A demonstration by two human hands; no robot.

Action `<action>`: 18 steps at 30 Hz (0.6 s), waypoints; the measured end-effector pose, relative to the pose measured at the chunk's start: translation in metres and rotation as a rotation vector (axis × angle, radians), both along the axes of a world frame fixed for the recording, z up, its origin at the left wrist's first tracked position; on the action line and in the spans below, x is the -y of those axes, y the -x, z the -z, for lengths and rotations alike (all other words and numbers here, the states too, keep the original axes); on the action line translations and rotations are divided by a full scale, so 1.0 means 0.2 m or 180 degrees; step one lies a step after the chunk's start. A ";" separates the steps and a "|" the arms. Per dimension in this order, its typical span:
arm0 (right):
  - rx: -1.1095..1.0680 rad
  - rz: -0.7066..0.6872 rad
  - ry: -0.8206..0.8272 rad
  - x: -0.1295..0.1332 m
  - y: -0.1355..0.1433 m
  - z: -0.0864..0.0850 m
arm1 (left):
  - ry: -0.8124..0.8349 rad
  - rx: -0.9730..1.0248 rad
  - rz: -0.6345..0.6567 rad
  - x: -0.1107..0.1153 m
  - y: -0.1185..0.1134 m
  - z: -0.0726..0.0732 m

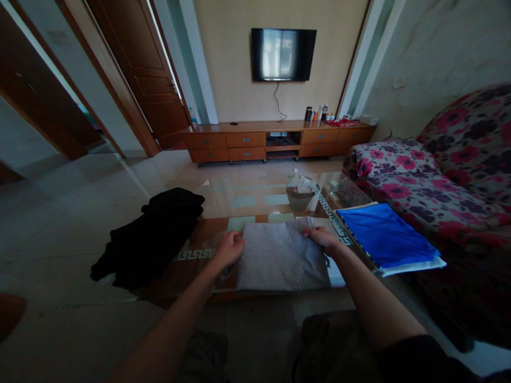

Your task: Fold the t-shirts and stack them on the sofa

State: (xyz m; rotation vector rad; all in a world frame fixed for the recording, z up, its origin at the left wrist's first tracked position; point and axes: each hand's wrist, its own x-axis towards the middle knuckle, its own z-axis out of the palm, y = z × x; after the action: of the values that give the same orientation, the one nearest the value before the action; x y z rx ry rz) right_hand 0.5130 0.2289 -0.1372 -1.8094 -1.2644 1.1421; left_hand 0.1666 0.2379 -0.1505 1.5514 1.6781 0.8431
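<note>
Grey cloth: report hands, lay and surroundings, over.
Left hand at left edge of grey cloth, right hand at right. Cloth flat, roughly rectangular, on glass table. Black fabric left, blue cloth right.

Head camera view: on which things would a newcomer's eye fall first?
Probably first on the bright blue folded cloth, at the right side of the glass-topped table, beside the pink-flowered fabric sofa. Next might come the crumpled black cloth heap at the table's left, then the folded grey cloth at its near edge, between the left hand and right hand.
</note>
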 end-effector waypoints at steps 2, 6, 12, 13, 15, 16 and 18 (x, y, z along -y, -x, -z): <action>-0.0269 -0.0080 0.0086 0.02 0.03 -0.01 | 0.0167 0.0159 -0.0029 -0.02 0.01 0.05; -0.0807 -0.0224 -0.0212 0.06 0.07 -0.06 | 0.0305 0.0414 0.0041 0.00 -0.01 0.06; -0.1590 -0.0838 -0.0549 0.16 0.09 -0.25 | 0.0455 0.1986 0.0057 0.02 -0.01 -0.05; -0.1660 -0.0826 -0.0517 0.17 0.09 -0.27 | 0.0514 0.2243 0.0170 0.02 -0.01 -0.07; -0.1686 -0.0751 -0.0452 0.18 0.09 -0.29 | 0.0664 0.2491 0.0300 0.03 0.00 -0.10; -0.1655 -0.0730 -0.0421 0.18 0.08 -0.29 | 0.0736 0.2506 0.0292 0.03 0.01 -0.11; -0.1589 -0.0748 -0.0372 0.17 0.07 -0.27 | 0.0833 0.2490 0.0229 0.04 0.02 -0.14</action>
State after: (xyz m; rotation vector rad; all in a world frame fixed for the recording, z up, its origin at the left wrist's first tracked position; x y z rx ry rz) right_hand 0.4999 0.1957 -0.0828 -1.2054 -1.2250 1.4985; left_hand 0.1628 0.2298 -0.1220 0.9142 1.0928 0.9776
